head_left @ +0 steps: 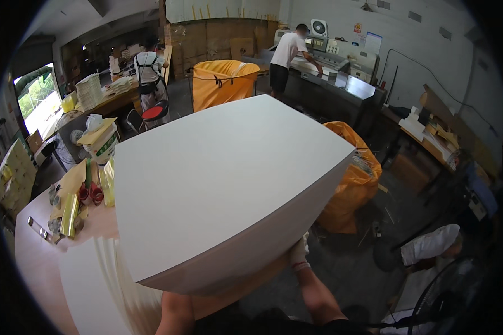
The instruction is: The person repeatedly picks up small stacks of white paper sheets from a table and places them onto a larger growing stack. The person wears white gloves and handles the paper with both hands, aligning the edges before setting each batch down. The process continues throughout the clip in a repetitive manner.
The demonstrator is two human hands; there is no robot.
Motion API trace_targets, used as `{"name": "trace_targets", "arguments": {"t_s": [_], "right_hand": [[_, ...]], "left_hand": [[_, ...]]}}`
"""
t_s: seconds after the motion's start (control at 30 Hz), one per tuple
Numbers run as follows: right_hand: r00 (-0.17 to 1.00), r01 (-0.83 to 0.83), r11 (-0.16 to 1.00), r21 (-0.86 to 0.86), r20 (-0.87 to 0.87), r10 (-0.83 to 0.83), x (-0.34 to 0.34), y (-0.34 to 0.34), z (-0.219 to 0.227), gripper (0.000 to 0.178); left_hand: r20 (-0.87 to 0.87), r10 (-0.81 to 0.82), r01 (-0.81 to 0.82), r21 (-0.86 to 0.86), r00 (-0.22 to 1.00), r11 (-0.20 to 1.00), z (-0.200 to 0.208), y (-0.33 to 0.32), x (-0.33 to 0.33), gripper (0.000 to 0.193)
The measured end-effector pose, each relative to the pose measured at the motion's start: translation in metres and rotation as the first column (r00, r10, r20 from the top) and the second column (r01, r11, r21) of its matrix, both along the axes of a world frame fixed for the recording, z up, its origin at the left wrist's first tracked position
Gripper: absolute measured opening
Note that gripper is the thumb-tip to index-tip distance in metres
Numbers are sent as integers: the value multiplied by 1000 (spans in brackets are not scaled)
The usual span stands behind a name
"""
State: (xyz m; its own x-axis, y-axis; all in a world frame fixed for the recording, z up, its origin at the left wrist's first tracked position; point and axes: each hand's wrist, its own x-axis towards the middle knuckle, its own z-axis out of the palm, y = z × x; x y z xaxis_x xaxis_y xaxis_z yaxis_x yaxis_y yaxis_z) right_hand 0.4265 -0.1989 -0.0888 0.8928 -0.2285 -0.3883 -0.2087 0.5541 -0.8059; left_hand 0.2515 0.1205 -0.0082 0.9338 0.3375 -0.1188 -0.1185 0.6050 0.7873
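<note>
A large thick stack of white paper sheets fills the middle of the view, tilted, its side faces toward me and to the right. My right hand, in a pale work glove, holds the stack's near right side from below; its fingers are partly hidden. My left forearm comes up under the near left corner of the stack, which hides that hand and its fingers. Below and to the left, more white sheets lie fanned in an uneven pile on the pale table.
On the table's left are a box cutter, a yellow film roll, red tape rolls and a white bucket. Orange bags stand behind and right. One person works at a machine; another stands back left.
</note>
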Motion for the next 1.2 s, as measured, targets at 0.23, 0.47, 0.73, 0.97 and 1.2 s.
{"name": "trace_targets", "arguments": {"t_s": [0.23, 0.47, 0.73, 0.97, 1.2], "right_hand": [[971, -224, 944, -244, -140, 194, 56, -60, -42, 57], [345, -243, 939, -245, 882, 320, 71, -55, 263, 65], [172, 22, 828, -560, 818, 548, 56, -39, 324, 71], [166, 100, 856, -507, 857, 488, 57, -38, 327, 76], [132, -338, 858, -387, 883, 451, 70, -56, 340, 76]], "left_hand": [[271, 60, -75, 47, 961, 996, 65, -22, 2, 65], [672, 165, -345, 143, 722, 927, 198, -47, -49, 67], [464, 673, -765, 595, 576, 245, 210, -84, -72, 75], [627, 534, -795, 586, 567, 156, 209, -76, -59, 65], [851, 337, -717, 523, 404, -461, 269, -116, -73, 74]]}}
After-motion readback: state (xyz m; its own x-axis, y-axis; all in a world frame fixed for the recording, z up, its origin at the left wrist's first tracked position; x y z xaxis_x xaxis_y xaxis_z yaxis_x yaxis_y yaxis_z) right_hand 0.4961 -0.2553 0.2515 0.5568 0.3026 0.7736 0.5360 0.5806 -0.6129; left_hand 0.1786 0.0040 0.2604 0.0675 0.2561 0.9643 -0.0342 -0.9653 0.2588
